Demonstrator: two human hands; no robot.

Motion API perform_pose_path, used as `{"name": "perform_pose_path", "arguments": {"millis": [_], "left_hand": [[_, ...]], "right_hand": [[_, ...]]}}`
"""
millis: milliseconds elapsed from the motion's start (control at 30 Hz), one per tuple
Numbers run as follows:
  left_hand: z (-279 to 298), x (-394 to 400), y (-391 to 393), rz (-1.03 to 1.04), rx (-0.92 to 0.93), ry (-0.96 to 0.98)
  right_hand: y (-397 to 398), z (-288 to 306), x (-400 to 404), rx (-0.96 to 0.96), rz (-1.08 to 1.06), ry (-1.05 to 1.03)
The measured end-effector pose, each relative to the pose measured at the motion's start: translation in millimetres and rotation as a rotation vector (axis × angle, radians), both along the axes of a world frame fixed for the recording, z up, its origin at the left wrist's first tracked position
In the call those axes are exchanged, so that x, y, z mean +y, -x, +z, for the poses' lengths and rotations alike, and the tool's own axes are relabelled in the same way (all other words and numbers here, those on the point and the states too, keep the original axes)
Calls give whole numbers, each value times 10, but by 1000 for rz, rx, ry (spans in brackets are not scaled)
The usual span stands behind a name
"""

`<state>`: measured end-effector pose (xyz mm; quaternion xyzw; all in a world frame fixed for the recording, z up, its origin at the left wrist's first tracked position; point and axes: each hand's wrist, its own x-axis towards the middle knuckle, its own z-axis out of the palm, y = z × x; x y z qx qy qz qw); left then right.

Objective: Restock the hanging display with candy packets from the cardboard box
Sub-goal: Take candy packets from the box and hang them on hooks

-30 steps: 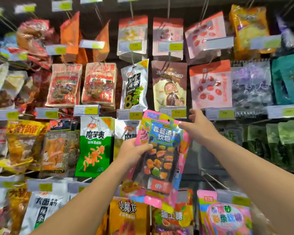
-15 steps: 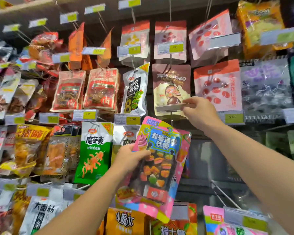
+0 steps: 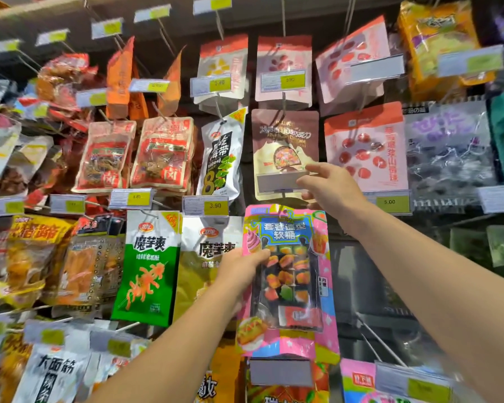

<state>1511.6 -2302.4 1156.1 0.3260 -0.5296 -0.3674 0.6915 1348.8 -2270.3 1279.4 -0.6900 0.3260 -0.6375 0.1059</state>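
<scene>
Raised since 0.5 s ago, the pink candy packet (image 3: pixel 288 274) now has its top edge at the peg just under the grey tag holder (image 3: pixel 280 183), in front of the hanging display (image 3: pixel 163 155). At its left edge the left hand (image 3: pixel 239 271) pinches it, thumb on the front. Above, the right hand (image 3: pixel 329 189) grips the holder's right end, tilting it up against a brown chocolate pouch (image 3: pixel 285 141).

Left hand (image 3: pixel 239 269) gripping a pink candy packet (image 3: pixel 288 280) by its left edge, held upright against the hanging display, right hand (image 3: pixel 329 187) pinching a tilted grey price-tag holder (image 3: pixel 280 181) just above it — brown chocolate pouch (image 3: pixel 285 141) behind, green snack bag (image 3: pixel 149 266) hanging to the left.
</scene>
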Motion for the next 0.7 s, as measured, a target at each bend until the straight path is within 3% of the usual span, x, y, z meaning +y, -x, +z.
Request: {"name": "perform_pose_path", "arguments": {"millis": [333, 467, 700], "left_hand": [[27, -244, 47, 74, -65, -24], [-16, -334, 38, 81, -94, -35], [-151, -429, 5, -48, -62, -38]], "right_hand": [[9, -158, 83, 15, -2, 51], [38, -627, 10, 9, -113, 66], [126, -1429, -413, 111, -369, -151]]}}
